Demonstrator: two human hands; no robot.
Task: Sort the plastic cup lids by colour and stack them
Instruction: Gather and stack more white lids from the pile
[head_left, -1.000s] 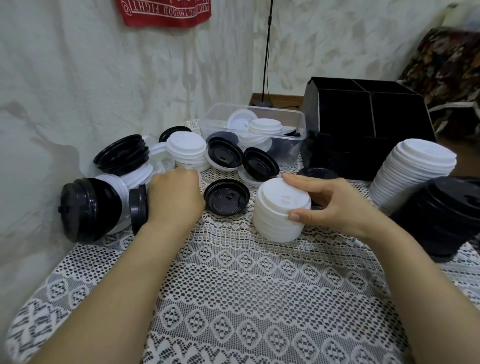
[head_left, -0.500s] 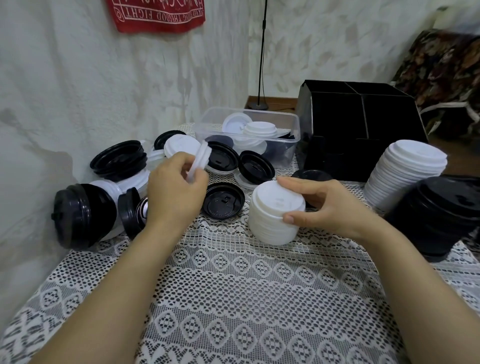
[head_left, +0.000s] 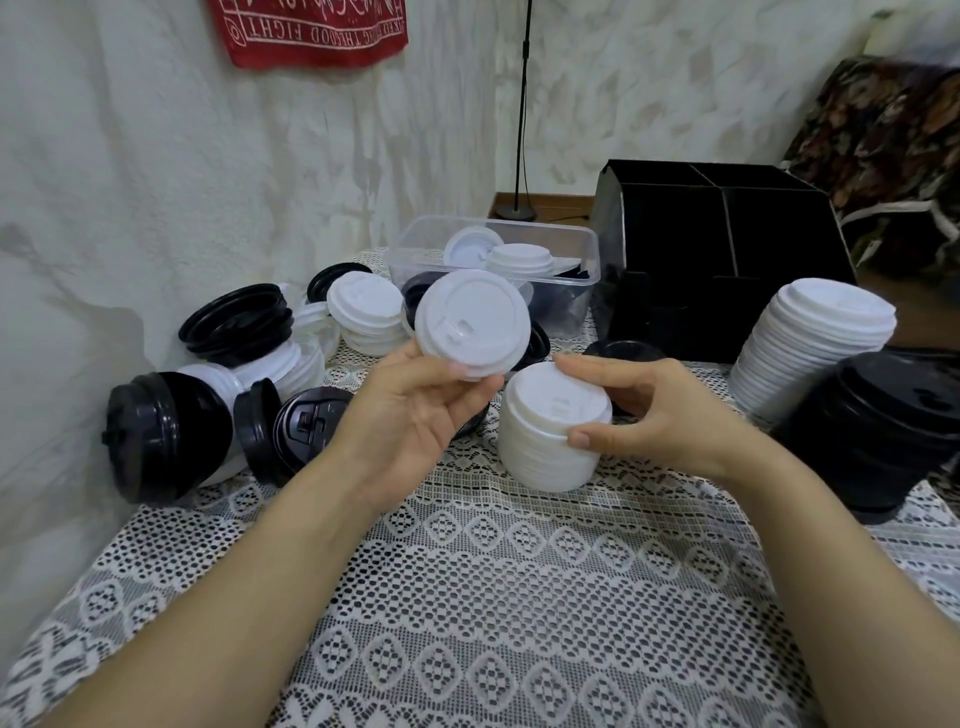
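Note:
My left hand (head_left: 415, 410) pinches a white lid (head_left: 471, 327) by its lower rim and holds it up, tilted toward me, just left of and above a short stack of white lids (head_left: 550, 441) on the lace cloth. My right hand (head_left: 654, 410) grips that stack, fingers across its far side and thumb on its near rim. Loose black lids (head_left: 236, 325) and white lids (head_left: 366, 309) lie mixed at the left. A tall white stack (head_left: 810, 343) and a tall black stack (head_left: 898, 431) stand at the right.
A clear plastic tub (head_left: 498, 244) holding more lids sits at the back centre. A black divided box (head_left: 727, 260) stands behind the right stacks. The wall runs close along the left. The lace tablecloth (head_left: 493, 597) covers the near part of the table.
My left hand picked a white lid out of the left pile, lifted it and turned it face-up toward the short white stack. My right hand stayed on that stack.

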